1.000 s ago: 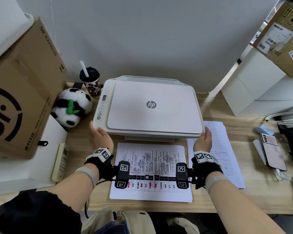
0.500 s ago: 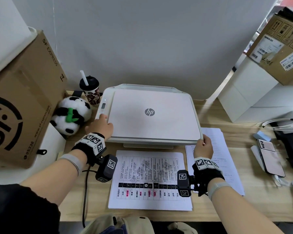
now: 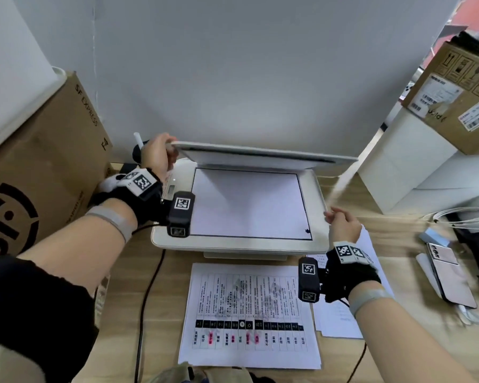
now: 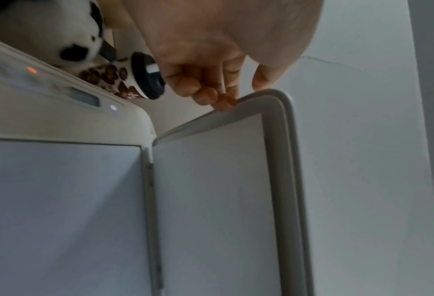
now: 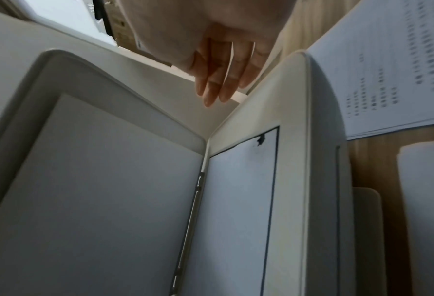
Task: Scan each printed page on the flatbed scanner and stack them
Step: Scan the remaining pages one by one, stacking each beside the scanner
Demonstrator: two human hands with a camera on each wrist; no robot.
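The white flatbed scanner [image 3: 314, 205] stands at the back of the wooden desk with its lid [image 3: 260, 157] raised. My left hand [image 3: 161, 150] pinches the lid's front left corner [image 4: 274, 98], fingers [image 4: 210, 96] under the rim and thumb on top. The glass bed [image 3: 246, 205] shows pale and plain; I cannot tell whether a sheet lies on it. My right hand [image 3: 340, 219] hovers by the scanner's right edge with straight fingers [image 5: 218, 90], holding nothing. One printed page [image 3: 249, 313] lies in front of the scanner. More printed pages [image 3: 340, 316] [image 5: 387, 70] lie to its right.
A large cardboard box [image 3: 39, 161] fills the left side, with a panda plush [image 4: 66, 36] and a lidded cup with a straw [image 4: 134, 80] beside the scanner. White boxes [image 3: 415, 161], coiled cable [image 3: 459, 217] and a phone [image 3: 451, 275] sit at the right.
My left hand took the lid's left front corner and swung the lid up, uncovering the glass. My right hand left the front right corner and rose beside the scanner.
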